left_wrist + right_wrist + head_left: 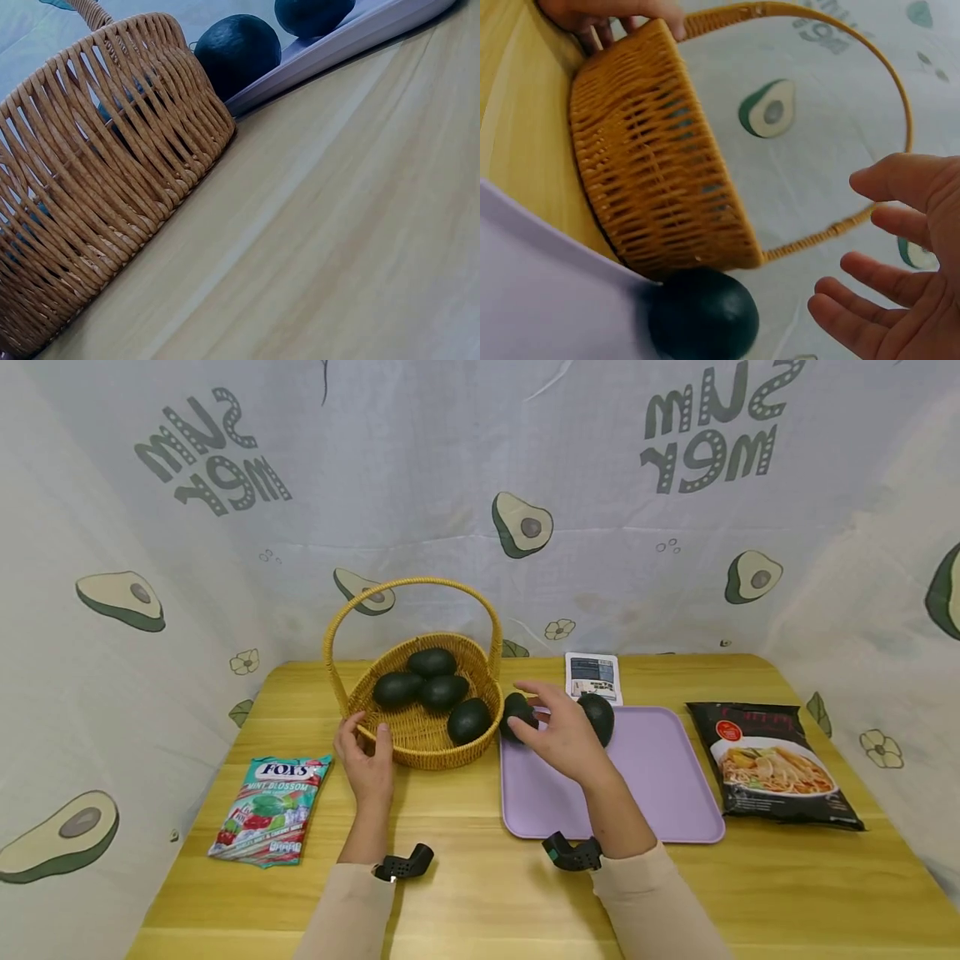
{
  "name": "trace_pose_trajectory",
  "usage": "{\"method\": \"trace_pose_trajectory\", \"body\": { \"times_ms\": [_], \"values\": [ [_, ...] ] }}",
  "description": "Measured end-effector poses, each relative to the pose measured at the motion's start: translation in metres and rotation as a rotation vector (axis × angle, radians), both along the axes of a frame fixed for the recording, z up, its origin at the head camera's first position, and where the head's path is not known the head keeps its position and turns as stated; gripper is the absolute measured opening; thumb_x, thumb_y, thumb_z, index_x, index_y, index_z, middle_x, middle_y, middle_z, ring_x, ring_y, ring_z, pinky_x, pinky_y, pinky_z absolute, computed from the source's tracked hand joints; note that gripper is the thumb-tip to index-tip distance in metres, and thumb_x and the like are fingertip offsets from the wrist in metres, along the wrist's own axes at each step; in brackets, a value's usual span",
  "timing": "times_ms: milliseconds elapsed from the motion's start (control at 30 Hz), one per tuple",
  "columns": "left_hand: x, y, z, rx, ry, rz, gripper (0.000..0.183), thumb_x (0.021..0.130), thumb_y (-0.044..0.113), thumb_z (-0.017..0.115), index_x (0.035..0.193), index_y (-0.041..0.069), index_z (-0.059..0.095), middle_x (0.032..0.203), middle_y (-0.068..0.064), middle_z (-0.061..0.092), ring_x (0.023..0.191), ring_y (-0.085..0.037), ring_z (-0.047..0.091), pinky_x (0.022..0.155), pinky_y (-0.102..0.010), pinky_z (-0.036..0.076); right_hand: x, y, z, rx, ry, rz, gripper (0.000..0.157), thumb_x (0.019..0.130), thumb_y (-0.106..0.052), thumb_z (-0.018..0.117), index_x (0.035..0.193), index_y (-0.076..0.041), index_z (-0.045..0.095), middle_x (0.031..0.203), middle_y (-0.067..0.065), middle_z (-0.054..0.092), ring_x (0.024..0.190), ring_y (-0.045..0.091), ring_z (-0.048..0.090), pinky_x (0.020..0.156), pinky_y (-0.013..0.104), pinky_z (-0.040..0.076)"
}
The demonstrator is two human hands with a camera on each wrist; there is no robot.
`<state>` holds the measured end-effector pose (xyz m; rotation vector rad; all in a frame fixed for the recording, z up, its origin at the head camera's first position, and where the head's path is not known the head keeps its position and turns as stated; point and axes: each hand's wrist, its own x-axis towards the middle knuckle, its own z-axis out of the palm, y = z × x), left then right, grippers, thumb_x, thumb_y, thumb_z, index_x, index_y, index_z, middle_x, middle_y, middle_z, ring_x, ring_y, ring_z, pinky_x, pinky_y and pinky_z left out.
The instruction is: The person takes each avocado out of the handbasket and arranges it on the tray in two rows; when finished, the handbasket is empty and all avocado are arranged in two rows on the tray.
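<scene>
My left hand [366, 764] grips the near left rim of a yellow wicker basket [429, 760] with a tall handle; the right wrist view also shows those fingers [634, 9] over the rim. Several dark green avocados [442, 693] lie inside the basket. Over the back left of a lilac tray [652, 777] my right hand [562, 735] is held with fingers spread and nothing between them. Just beyond its fingertips sits an avocado [516, 718] against the basket's right side. Another avocado [597, 718] rests at the tray's back edge, partly hidden by that hand.
A bag of Fox's mint candy [272, 810] lies left of the basket. To the right of the tray is a black noodle packet [776, 768]. A white printed packet [592, 675] lies behind the tray. A printed curtain [450, 485] hangs behind the wooden table [465, 893].
</scene>
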<state>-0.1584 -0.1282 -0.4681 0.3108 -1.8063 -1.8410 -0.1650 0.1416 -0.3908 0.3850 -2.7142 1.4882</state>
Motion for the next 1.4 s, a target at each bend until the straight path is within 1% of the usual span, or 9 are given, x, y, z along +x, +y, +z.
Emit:
{"method": "trace_pose_trajectory", "body": {
  "times_ms": [233, 433, 567, 733, 833, 1000, 1233, 1300, 1400],
  "values": [
    [-0.001, 0.0, 0.0, -0.005, -0.008, 0.01, 0.041, 0.099, 0.008, 0.062, 0.136, -0.004, 0.049, 0.154, -0.022, 0.029, 0.132, -0.039, 0.042, 0.106, -0.047, 0.036, -0.031, -0.027, 0.007, 0.132, -0.001, 0.155, 0.053, 0.097, -0.024, 0.069, 0.147, -0.014, 0.054, 0.151, 0.012, 0.053, 0.135, 0.039, 0.055, 0.107, 0.053, 0.048],
    [-0.001, -0.002, -0.002, -0.003, 0.0, 0.008, 0.041, 0.098, 0.007, 0.062, 0.136, -0.004, 0.05, 0.156, -0.024, 0.028, 0.139, -0.038, 0.037, 0.113, -0.054, 0.033, -0.056, -0.05, 0.008, 0.237, -0.023, 0.263, 0.048, 0.099, -0.026, 0.064, 0.145, -0.015, 0.056, 0.149, 0.01, 0.055, 0.136, 0.036, 0.053, 0.11, 0.054, 0.045],
    [-0.001, -0.002, -0.002, -0.002, 0.005, 0.01, 0.041, 0.098, 0.006, 0.063, 0.135, -0.005, 0.05, 0.156, -0.025, 0.027, 0.141, -0.039, 0.036, 0.115, -0.056, 0.032, -0.066, -0.064, 0.005, 0.302, -0.044, 0.312, 0.046, 0.1, -0.025, 0.062, 0.145, -0.014, 0.056, 0.147, 0.012, 0.057, 0.135, 0.036, 0.054, 0.11, 0.052, 0.044],
    [-0.001, -0.001, -0.001, -0.004, 0.001, 0.013, 0.041, 0.098, 0.006, 0.063, 0.135, -0.005, 0.05, 0.156, -0.024, 0.027, 0.138, -0.04, 0.037, 0.113, -0.057, 0.033, -0.07, -0.075, 0.004, 0.338, -0.053, 0.337, 0.04, 0.1, -0.025, 0.061, 0.138, -0.015, 0.061, 0.138, 0.013, 0.063, 0.129, 0.031, 0.058, 0.109, 0.05, 0.045],
    [-0.001, -0.001, -0.001, -0.005, 0.001, 0.014, 0.041, 0.098, 0.006, 0.063, 0.135, -0.004, 0.05, 0.156, -0.024, 0.027, 0.138, -0.041, 0.038, 0.112, -0.058, 0.033, -0.07, -0.076, 0.003, 0.352, -0.079, 0.361, 0.039, 0.1, -0.025, 0.061, 0.138, -0.015, 0.061, 0.139, 0.013, 0.062, 0.131, 0.031, 0.057, 0.109, 0.049, 0.045],
    [-0.001, 0.0, -0.001, -0.005, -0.002, 0.014, 0.041, 0.097, 0.006, 0.063, 0.135, -0.004, 0.05, 0.156, -0.024, 0.027, 0.141, -0.04, 0.036, 0.114, -0.058, 0.032, -0.07, -0.076, -0.002, 0.387, -0.116, 0.398, 0.045, 0.099, -0.025, 0.06, 0.143, -0.017, 0.058, 0.145, 0.014, 0.058, 0.135, 0.032, 0.054, 0.111, 0.049, 0.044],
    [-0.001, -0.001, -0.002, 0.001, -0.013, 0.012, 0.041, 0.097, 0.008, 0.063, 0.135, -0.003, 0.05, 0.159, -0.024, 0.023, 0.142, -0.04, 0.035, 0.115, -0.057, 0.033, -0.066, -0.079, -0.001, 0.45, -0.167, 0.458, 0.052, 0.094, -0.025, 0.066, 0.145, -0.019, 0.057, 0.147, 0.011, 0.057, 0.136, 0.03, 0.053, 0.112, 0.047, 0.043],
    [-0.005, -0.003, -0.008, -0.001, -0.015, 0.014, 0.041, 0.097, 0.007, 0.063, 0.135, -0.004, 0.05, 0.16, -0.024, 0.023, 0.143, -0.041, 0.035, 0.116, -0.057, 0.032, -0.065, -0.082, -0.001, 0.486, -0.164, 0.471, 0.053, 0.094, -0.025, 0.068, 0.145, -0.019, 0.057, 0.149, 0.01, 0.056, 0.138, 0.029, 0.052, 0.113, 0.047, 0.042],
    [-0.013, -0.007, -0.021, -0.006, -0.013, 0.024, 0.042, 0.097, 0.007, 0.064, 0.135, -0.002, 0.051, 0.161, -0.023, 0.022, 0.144, -0.041, 0.034, 0.116, -0.057, 0.032, -0.064, -0.088, -0.003, 0.536, -0.159, 0.45, 0.055, 0.094, -0.028, 0.071, 0.146, -0.021, 0.057, 0.151, 0.011, 0.054, 0.139, 0.03, 0.051, 0.113, 0.048, 0.043]
  ]
}}
